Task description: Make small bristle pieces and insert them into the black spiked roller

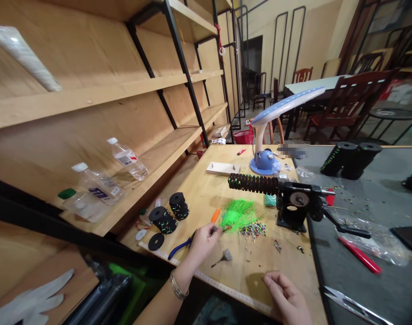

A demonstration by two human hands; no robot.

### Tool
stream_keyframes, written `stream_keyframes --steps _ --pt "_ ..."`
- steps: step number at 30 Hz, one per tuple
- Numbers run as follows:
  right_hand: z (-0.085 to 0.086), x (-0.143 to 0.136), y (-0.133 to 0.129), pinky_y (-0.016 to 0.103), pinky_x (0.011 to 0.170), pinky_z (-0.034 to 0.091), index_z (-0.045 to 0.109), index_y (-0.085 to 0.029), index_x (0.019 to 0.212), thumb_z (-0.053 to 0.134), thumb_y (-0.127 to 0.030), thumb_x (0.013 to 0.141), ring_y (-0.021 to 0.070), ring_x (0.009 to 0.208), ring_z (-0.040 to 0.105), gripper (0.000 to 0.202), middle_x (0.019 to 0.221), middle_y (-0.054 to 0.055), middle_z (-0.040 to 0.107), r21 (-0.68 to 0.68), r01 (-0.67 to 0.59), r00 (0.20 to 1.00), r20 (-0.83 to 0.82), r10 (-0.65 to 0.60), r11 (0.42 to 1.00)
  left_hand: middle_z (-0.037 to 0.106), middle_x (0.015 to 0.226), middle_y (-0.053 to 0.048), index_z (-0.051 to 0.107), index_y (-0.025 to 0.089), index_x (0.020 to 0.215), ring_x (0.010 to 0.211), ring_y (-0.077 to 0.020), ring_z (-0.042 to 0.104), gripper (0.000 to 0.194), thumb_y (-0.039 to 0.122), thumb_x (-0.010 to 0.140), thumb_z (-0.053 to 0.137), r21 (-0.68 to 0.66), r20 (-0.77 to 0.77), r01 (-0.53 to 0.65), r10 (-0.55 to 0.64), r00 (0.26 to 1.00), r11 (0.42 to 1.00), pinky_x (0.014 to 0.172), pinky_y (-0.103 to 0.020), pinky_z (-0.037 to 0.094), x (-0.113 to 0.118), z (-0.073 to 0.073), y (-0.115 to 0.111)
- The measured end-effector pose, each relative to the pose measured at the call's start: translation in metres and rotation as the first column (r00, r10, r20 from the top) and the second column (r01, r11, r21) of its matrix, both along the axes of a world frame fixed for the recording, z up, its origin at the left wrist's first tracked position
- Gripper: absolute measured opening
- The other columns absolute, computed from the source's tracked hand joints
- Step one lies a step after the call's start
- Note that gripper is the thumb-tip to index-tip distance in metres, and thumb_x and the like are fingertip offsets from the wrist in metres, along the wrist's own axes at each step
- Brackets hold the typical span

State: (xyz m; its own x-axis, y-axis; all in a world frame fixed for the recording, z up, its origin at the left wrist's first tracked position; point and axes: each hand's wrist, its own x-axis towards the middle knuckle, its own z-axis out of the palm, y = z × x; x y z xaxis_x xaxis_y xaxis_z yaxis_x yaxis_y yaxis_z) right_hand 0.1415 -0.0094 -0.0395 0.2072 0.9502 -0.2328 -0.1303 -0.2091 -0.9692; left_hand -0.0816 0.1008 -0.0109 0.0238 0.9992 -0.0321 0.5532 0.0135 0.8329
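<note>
Right hand (285,293) in front of beads (253,230): fingers curled, thumb close to index; load, if any, hidden. Left hand (205,241), left of beads: fingers drawn together beside green strands (238,214); cannot tell whether it grips any. Strands lie just behind beads; likely light, springy, slippery, best pinched near one end.

Worn on your head, the camera looks forward and down over your left hand (206,243) and right hand (286,295), close above the wooden table (238,276), facing distant chairs (358,100).
</note>
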Motion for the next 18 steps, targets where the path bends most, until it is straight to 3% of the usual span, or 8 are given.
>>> stream_keyframes --steps 5,8,11,13,15,18 --pt "-0.006 -0.008 0.001 0.025 0.060 0.042 0.067 -0.020 0.065 0.070 -0.065 0.064 0.0189 0.064 0.051 0.045 0.063 0.000 0.057 0.006 0.019 1.000 -0.023 -0.019 1.000 0.070 0.072 -0.003 0.073 0.015 0.089 0.067 -0.0196 0.061 0.027 0.038 0.076 0.064 0.019 0.055 -0.013 0.012 0.998 1.000 0.062 -0.027 0.043 0.002 0.002 0.000" --pt "-0.011 -0.007 0.001 0.025 0.058 0.041 0.066 -0.019 0.065 0.071 -0.065 0.063 0.0176 0.063 0.049 0.046 0.062 -0.001 0.056 -0.021 0.036 0.997 -0.060 -0.038 0.999 0.061 0.058 0.001 0.071 0.013 0.098 0.053 -0.0154 0.053 0.035 0.036 0.071 0.069 0.009 0.088 -0.035 0.034 0.995 0.999 0.053 -0.025 0.038 0.002 0.004 -0.002" --pt "-0.013 -0.006 0.001 0.022 0.052 0.037 0.065 -0.018 0.065 0.074 -0.065 0.060 0.0140 0.058 0.044 0.047 0.059 -0.003 0.052 -0.071 0.031 0.988 -0.150 -0.042 0.997 0.046 0.049 0.008 0.064 0.011 0.109 0.044 -0.0118 0.042 0.043 0.041 0.078 0.062 0.005 0.125 -0.070 0.069 0.990 0.998 0.047 -0.023 0.031 0.003 0.016 -0.009" --pt "-0.013 -0.006 0.000 0.020 0.047 0.031 0.064 -0.017 0.067 0.076 -0.064 0.058 0.0107 0.052 0.038 0.049 0.056 -0.005 0.048 -0.100 0.016 0.975 -0.221 -0.038 0.995 0.047 0.052 0.007 0.060 0.013 0.115 0.048 -0.0119 0.044 0.043 0.042 0.084 0.056 0.059 0.182 -0.113 0.101 0.978 0.992 0.050 -0.023 0.033 0.006 0.031 -0.017" --pt "-0.013 -0.007 -0.002 0.018 0.044 0.023 0.062 -0.017 0.068 0.077 -0.062 0.058 0.0077 0.047 0.030 0.049 0.052 -0.007 0.041 -0.119 0.010 0.959 -0.281 -0.044 0.993 0.050 0.055 0.006 0.061 0.015 0.109 0.053 -0.0123 0.047 0.036 0.040 0.084 0.058 0.127 0.258 -0.141 0.104 0.961 0.982 0.055 -0.023 0.037 0.011 0.045 -0.028" --pt "-0.011 -0.009 -0.005 0.019 0.041 0.012 0.059 -0.017 0.070 0.077 -0.062 0.060 0.0051 0.043 0.019 0.049 0.048 -0.011 0.030 -0.134 -0.011 0.935 -0.352 -0.037 0.991 0.053 0.059 0.004 0.064 0.016 0.094 0.057 -0.0129 0.050 0.026 0.039 0.083 0.061 0.034 0.346 -0.069 0.053 0.937 0.997 0.060 -0.024 0.041 0.024 0.054 -0.049"
